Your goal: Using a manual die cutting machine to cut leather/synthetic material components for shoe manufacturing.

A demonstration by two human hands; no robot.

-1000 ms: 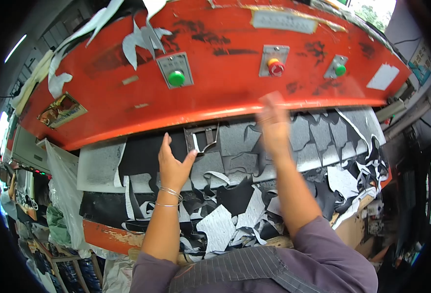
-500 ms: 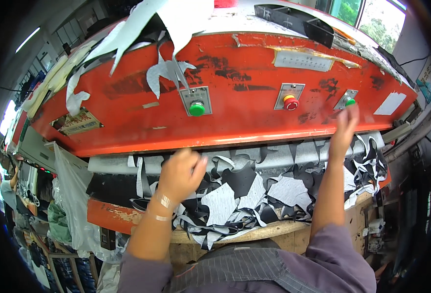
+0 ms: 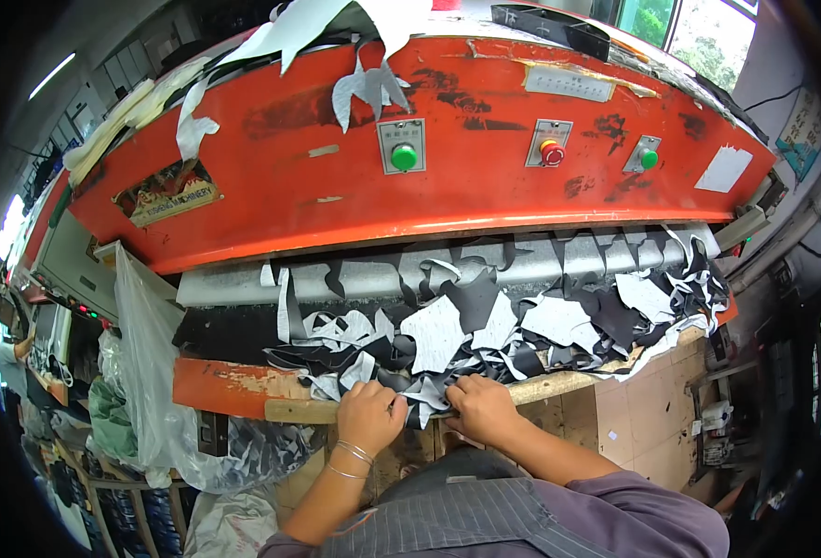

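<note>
hands have come down from the press head: a second ago the right reached up near the buttons, the left hovered over the scraps. now left hand and right hand sit side by side at the front edge of the surface, fingers curled and clamped on black and grey scraps. red press overhangs the pile; a plastic bag hangs at left. loose offcuts crowd the whole bed.

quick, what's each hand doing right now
Left hand: closed on black and white scraps at the bench edge.
Right hand: closed on the same scraps.
</note>
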